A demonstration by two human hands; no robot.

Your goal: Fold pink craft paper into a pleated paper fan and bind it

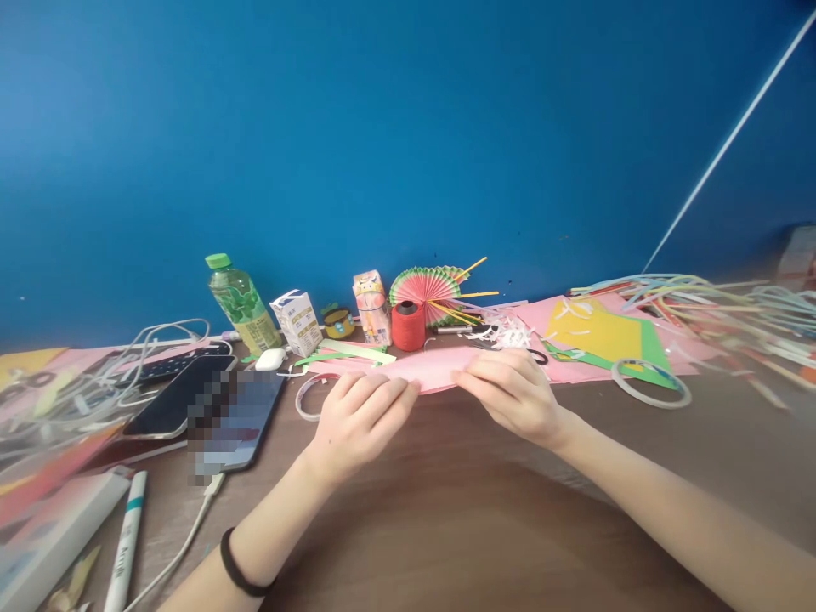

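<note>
A pink sheet of paper point(433, 369) stretches between my two hands, just above the brown table. My left hand point(363, 416) pinches its left end, fingers curled and the thumb mostly hidden. At the other end, my right hand point(513, 395) is closed on the paper in the same way. Close behind the paper stands a red thread spool point(408, 327), with a pink and green pleated paper fan point(426, 289) behind it. A roll of tape point(309, 399) lies partly behind my left hand.
Phones point(239, 425), a white cable point(172, 561) and a marker point(127, 535) lie on the left. A green-capped bottle point(242, 306) and a small carton point(297, 323) stand near the blue wall. On the right are another tape roll point(650, 399), yellow paper point(592, 331) and several thin coloured strips point(714, 306).
</note>
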